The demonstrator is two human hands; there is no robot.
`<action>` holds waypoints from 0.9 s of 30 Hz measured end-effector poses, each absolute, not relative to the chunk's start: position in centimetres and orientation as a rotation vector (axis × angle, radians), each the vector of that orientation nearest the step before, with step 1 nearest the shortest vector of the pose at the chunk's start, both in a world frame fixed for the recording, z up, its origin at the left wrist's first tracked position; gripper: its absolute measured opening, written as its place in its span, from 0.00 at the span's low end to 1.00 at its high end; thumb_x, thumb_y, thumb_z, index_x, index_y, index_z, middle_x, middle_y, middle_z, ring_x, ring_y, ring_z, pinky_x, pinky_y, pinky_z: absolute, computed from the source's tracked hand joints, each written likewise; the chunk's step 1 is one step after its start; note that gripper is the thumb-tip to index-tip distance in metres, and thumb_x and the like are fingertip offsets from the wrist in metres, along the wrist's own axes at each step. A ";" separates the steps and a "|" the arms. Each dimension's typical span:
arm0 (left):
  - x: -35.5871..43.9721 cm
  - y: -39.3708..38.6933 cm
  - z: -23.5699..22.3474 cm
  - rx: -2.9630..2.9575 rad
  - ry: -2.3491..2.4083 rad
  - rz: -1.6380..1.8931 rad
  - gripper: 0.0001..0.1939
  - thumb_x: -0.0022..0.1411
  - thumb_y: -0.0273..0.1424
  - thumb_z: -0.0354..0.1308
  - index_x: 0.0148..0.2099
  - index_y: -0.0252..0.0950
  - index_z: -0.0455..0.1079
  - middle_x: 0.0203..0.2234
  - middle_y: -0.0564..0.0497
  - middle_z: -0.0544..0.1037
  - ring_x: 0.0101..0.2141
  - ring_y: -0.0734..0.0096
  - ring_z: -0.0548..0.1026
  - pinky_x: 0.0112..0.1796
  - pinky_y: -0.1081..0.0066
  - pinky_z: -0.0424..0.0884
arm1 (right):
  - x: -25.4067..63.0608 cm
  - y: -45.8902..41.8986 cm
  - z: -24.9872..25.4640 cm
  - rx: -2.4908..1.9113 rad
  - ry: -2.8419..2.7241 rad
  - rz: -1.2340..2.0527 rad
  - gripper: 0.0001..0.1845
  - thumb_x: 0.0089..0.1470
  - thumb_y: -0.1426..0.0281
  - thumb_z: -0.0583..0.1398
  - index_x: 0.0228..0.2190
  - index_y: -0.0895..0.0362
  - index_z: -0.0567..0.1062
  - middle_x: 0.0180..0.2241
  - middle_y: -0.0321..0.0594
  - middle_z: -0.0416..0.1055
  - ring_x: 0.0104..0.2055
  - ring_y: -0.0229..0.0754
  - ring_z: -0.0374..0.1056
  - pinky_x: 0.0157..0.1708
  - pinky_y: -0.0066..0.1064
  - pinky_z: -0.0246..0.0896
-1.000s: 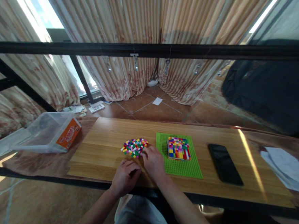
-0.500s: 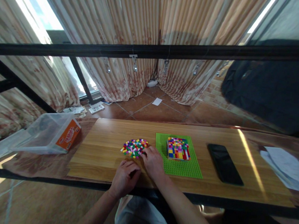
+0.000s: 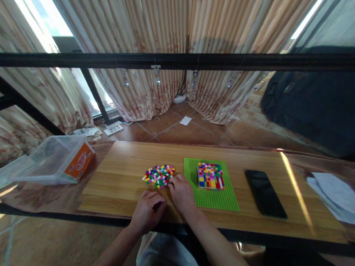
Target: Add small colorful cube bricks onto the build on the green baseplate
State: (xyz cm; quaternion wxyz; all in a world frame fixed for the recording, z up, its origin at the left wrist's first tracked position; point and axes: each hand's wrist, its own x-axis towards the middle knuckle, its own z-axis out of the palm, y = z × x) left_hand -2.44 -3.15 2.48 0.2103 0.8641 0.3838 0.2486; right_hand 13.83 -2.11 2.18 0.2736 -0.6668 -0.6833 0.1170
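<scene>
A loose pile of small toy bricks (image 3: pixel 158 175) in many colours lies on the wooden board. At its right edge is my right hand (image 3: pixel 182 191), thumb and fingers pinched together; a pale speck shows at the fingertips, too small to name. My left hand (image 3: pixel 148 209) rests closer to me, below the pile, with curled fingers and the thumb drawn in. Whatever it may hold is hidden. To the right, a green baseplate (image 3: pixel 216 200) carries a square block of built-up multicoloured bricks (image 3: pixel 211 176), apart from both hands.
A black phone (image 3: pixel 266 194) lies right of the baseplate, and white papers (image 3: pixel 340 197) are at the far right. On the left sits a clear plastic box (image 3: pixel 52 160) with an orange label. A dark metal rail (image 3: pixel 182 61) crosses beyond the wooden board (image 3: pixel 127 152).
The whole view has shifted slightly. Both hands keep nearly the same places and poses, the right one still at the pile's edge.
</scene>
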 end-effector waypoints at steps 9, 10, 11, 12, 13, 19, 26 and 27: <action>-2.5 -3.0 2.5 2.397 1.076 0.681 0.07 0.63 0.29 0.53 0.32 0.38 0.69 0.28 0.52 0.76 0.33 0.69 0.72 0.39 0.66 0.62 | 16.0 -5.6 5.8 -1.584 -1.391 0.598 0.08 0.55 0.69 0.56 0.32 0.56 0.76 0.30 0.38 0.75 0.31 0.39 0.70 0.34 0.30 0.63; -2.5 -3.0 2.5 2.396 1.076 0.684 0.07 0.63 0.29 0.53 0.32 0.38 0.69 0.28 0.52 0.76 0.33 0.69 0.72 0.39 0.66 0.62 | 16.7 -6.2 6.1 -1.572 -1.320 0.616 0.09 0.55 0.67 0.57 0.33 0.56 0.76 0.31 0.39 0.76 0.32 0.39 0.71 0.35 0.30 0.64; -2.5 -3.0 2.4 2.395 1.077 0.687 0.07 0.63 0.29 0.53 0.32 0.38 0.69 0.28 0.53 0.76 0.33 0.69 0.72 0.39 0.66 0.62 | 17.5 -6.7 6.4 -1.564 -1.263 0.627 0.09 0.54 0.66 0.57 0.33 0.55 0.77 0.32 0.39 0.76 0.33 0.40 0.72 0.35 0.31 0.65; -2.5 -3.0 2.4 2.394 1.078 0.691 0.07 0.63 0.29 0.53 0.32 0.38 0.69 0.28 0.53 0.76 0.33 0.69 0.72 0.39 0.66 0.62 | 18.5 -7.1 6.6 -1.575 -1.210 0.614 0.10 0.54 0.64 0.58 0.34 0.56 0.77 0.32 0.40 0.77 0.33 0.41 0.72 0.36 0.31 0.66; -2.5 -3.0 2.4 2.393 1.078 0.694 0.07 0.63 0.29 0.53 0.32 0.38 0.69 0.28 0.53 0.76 0.33 0.70 0.73 0.39 0.66 0.62 | 19.5 -7.6 6.7 -1.596 -1.156 0.580 0.11 0.53 0.63 0.59 0.33 0.56 0.77 0.32 0.40 0.77 0.33 0.41 0.72 0.36 0.32 0.66; -2.4 -3.1 2.7 2.390 1.075 0.703 0.07 0.63 0.29 0.53 0.32 0.38 0.69 0.28 0.53 0.76 0.33 0.70 0.73 0.41 0.65 0.63 | 25.7 -9.0 6.2 -1.746 -0.961 0.394 0.17 0.49 0.58 0.61 0.34 0.57 0.78 0.32 0.44 0.78 0.33 0.45 0.73 0.35 0.35 0.68; -2.4 -3.0 2.7 2.394 1.085 0.704 0.07 0.63 0.29 0.53 0.31 0.38 0.70 0.27 0.53 0.76 0.33 0.70 0.73 0.40 0.66 0.63 | 28.6 -7.7 4.5 -1.936 -1.025 0.158 0.17 0.50 0.59 0.57 0.33 0.58 0.79 0.32 0.46 0.77 0.32 0.45 0.72 0.35 0.35 0.65; -2.4 -3.0 2.7 2.398 1.085 0.701 0.07 0.63 0.29 0.53 0.31 0.38 0.70 0.27 0.53 0.76 0.33 0.70 0.73 0.40 0.66 0.63 | 28.6 -7.4 4.3 -1.947 -1.054 0.131 0.18 0.50 0.60 0.56 0.33 0.59 0.79 0.32 0.46 0.77 0.32 0.45 0.72 0.35 0.35 0.65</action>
